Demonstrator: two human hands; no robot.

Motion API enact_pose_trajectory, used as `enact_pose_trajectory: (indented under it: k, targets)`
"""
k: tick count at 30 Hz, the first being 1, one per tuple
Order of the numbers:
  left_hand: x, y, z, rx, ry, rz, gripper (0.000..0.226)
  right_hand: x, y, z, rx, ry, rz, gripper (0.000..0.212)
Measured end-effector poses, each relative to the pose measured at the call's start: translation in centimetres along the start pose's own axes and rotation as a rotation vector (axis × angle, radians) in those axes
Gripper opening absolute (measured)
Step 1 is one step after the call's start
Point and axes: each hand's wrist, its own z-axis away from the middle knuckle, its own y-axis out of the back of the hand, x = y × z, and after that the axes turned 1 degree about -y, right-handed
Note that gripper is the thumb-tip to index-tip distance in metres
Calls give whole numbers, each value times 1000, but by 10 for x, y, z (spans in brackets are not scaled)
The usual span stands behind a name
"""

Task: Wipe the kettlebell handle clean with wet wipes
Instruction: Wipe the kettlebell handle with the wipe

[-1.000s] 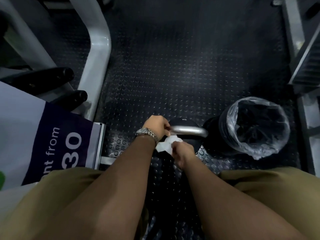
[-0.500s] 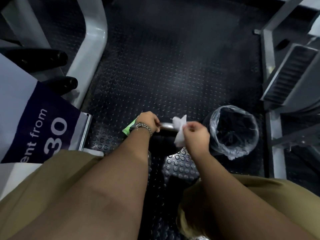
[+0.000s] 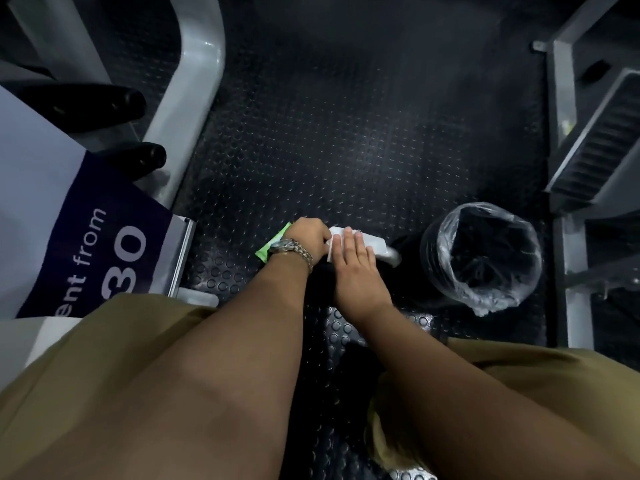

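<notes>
Head view, looking straight down: the right hand point(image 3: 353, 268) lies flat and open, palm down, pressing a white wipe point(image 3: 360, 242) over the kettlebell handle point(image 3: 393, 256), whose bare silver end pokes out just past the fingertips. The left hand point(image 3: 308, 239), a watch point(image 3: 291, 249) on its wrist, is curled closed at the handle's other end, touching the wipe's edge; it seems to be steadying the kettlebell, though what exactly it grips is hidden. The kettlebell's dark body sits low between the forearms on the studded rubber floor point(image 3: 346, 133) and is hard to make out. To wipe well, the right hand should probably wrap the wipe round the bar rather than only press from above, then slide along toward the bare end, while the left keeps the weight from rolling. A green packet point(image 3: 273, 245) (likely the wipes) peeks out from behind the left wrist. A lined bin point(image 3: 485, 258) stands near on the right, handy for the used wipe. Open floor lies ahead; a grey machine frame point(image 3: 194, 98) and a sign point(image 3: 104, 244) close off the left, and metal steps point(image 3: 595, 140) the right.
</notes>
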Motion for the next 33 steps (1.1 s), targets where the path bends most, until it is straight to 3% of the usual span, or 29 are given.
enact_pose_trajectory:
  k: [8,15,20,22,25,28,33]
  targets:
    - [4,-1,-3,-26,4,-26,32,27,2,11,16,-315,-166,95]
    - [4,-5,-4,-32,1,-63,17,9,-4,15,18,-46,-133,94]
    - [7,-6,-6,-46,-22,-75,44,21,-4,21,63,-218,-198,89]
    - [8,-8,-6,-49,-9,-89,42,21,2,10,50,-230,-232,93]
    - [12,-7,-3,-60,-4,-129,25,7,2,-1,40,-103,-195,96]
    - [15,-5,-1,-65,4,-166,24,2,-6,11,51,-36,-165,94]
    - [24,-6,-3,-108,22,-240,43,29,-2,19,77,-225,-192,102]
